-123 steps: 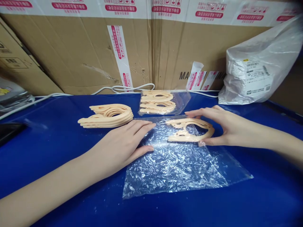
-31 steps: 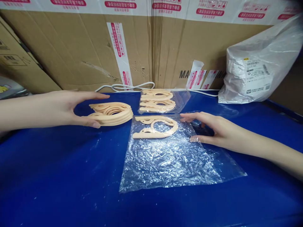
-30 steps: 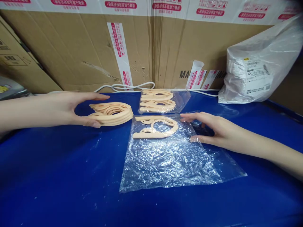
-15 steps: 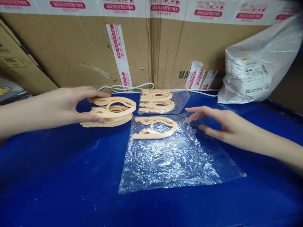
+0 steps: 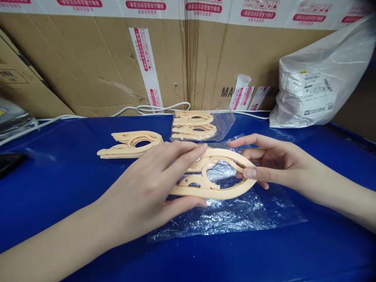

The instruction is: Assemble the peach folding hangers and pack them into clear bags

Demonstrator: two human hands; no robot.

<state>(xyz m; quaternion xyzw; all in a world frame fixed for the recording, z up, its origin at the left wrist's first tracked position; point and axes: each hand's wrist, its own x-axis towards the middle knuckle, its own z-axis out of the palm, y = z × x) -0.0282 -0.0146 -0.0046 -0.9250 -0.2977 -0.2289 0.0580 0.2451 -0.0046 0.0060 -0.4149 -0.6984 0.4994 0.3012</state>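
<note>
A beige folding plastic hanger (image 5: 219, 193), folded up, is held between both hands above a clear plastic bag (image 5: 232, 219) that lies flat. My left hand (image 5: 149, 182) grips its left end, fingers over the top arm and thumb along the lower one. At the rounded right end, my right hand (image 5: 279, 164) pinches it between thumb and fingers. The hanger seen earlier in the bag is mostly hidden beneath. A small stack of the same hangers (image 5: 126, 152) lies left of the bag, partly behind my left hand. Farther back, another clear bag (image 5: 221, 123) contains several folded hangers (image 5: 183, 135).
Cardboard boxes (image 5: 96, 58) with printed tape stand along the back of the blue table (image 5: 73, 156). A white cable (image 5: 126, 111) runs along their base. A whitish plastic bag with a labelled parcel (image 5: 308, 94) stands at the back right. A dark object (image 5: 11, 162) sits at the left edge.
My left hand has moved right from the stack, bringing a hanger over the flat bag. My right hand has closed on its rounded end. The stack at left is lower.
</note>
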